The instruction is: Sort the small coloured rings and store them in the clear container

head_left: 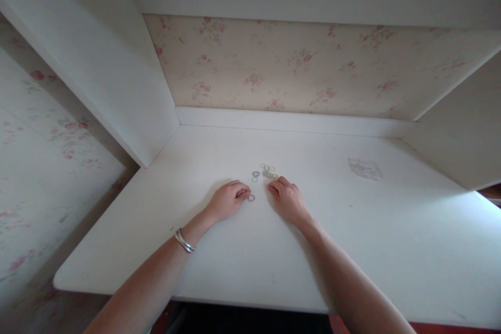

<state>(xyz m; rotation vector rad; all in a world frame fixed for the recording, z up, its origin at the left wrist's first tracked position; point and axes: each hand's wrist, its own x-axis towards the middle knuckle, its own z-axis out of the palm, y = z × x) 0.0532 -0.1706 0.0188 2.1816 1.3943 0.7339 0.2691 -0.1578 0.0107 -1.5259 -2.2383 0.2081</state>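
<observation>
My left hand rests on the white desktop with thumb and fingers pinched together. A small pinkish ring, like a thin elastic band, sticks out at its fingertips. My right hand is closed at the near right edge of a little pile of thin rings in green, yellow and grey. Whether anything sits between its fingertips is too small to make out. Left of the pile lie a grey ring and a pale ring, close together.
A clear plastic bag lies flat on the desktop to the right. White side panels and a low back ledge bound the desk, with floral wallpaper behind. The desk's rounded front corner is at left.
</observation>
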